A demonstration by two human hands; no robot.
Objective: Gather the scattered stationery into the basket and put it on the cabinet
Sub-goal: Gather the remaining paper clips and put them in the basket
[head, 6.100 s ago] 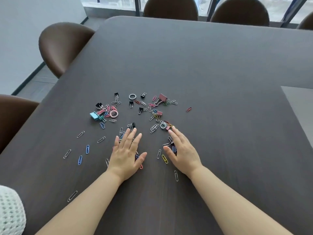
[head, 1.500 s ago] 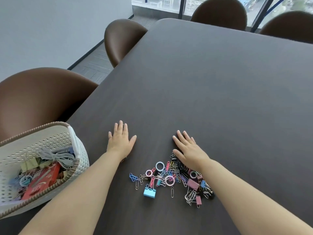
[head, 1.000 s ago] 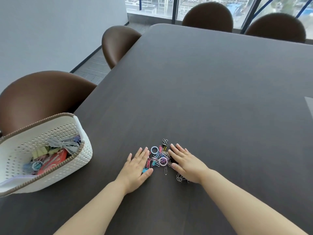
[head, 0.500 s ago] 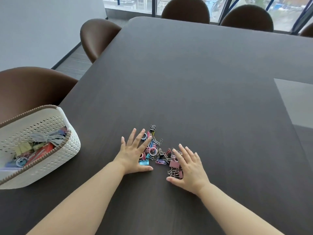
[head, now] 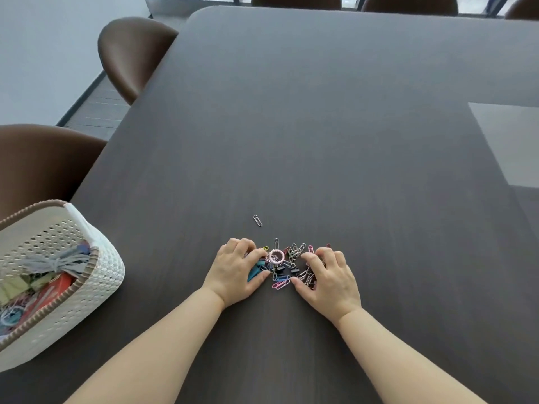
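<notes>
A small heap of coloured paper clips, binder clips and rings (head: 284, 265) lies on the dark table (head: 320, 126). My left hand (head: 236, 269) curls round the heap's left side, with a teal binder clip under its fingers. My right hand (head: 329, 275) curls round the heap's right side, fingers bent over several clips. One silver paper clip (head: 257, 220) lies alone just beyond the heap. The white perforated basket (head: 96, 275) with a brown rim stands at the near left and holds stationery: a red box, grey cord, clips.
Brown chairs stand along the table's left edge (head: 131, 53) (head: 38, 161) and at the far end. A lighter grey panel (head: 510, 141) is set into the table on the right.
The clips, scattered six seconds ago, have been swept into one tight heap. Over the last half second both hands went from flat, spread fingers to curled fingers closing in on the heap.
</notes>
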